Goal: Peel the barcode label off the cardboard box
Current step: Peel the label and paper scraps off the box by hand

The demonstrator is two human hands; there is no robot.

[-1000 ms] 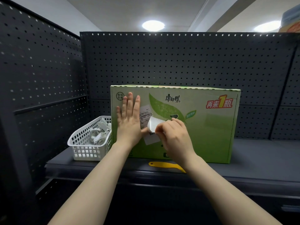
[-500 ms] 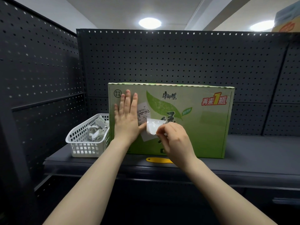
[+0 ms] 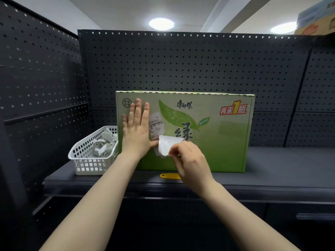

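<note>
Head view: barcode label (image 3: 157,128) half-peeled, white underside curled outward.

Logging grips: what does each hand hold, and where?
Right hand pinches the label's peeled lower edge. Left hand holds nothing, flat on the box.

Dark grey shelf (image 3: 281,165), pegboard backing. Directly on it: green cardboard box (image 3: 223,142) standing upright, centre; white plastic basket (image 3: 87,160) just beside the box's left side, holding crumpled paper scraps; yellow plastic tool (image 3: 169,176) lying flat near the front edge
</note>
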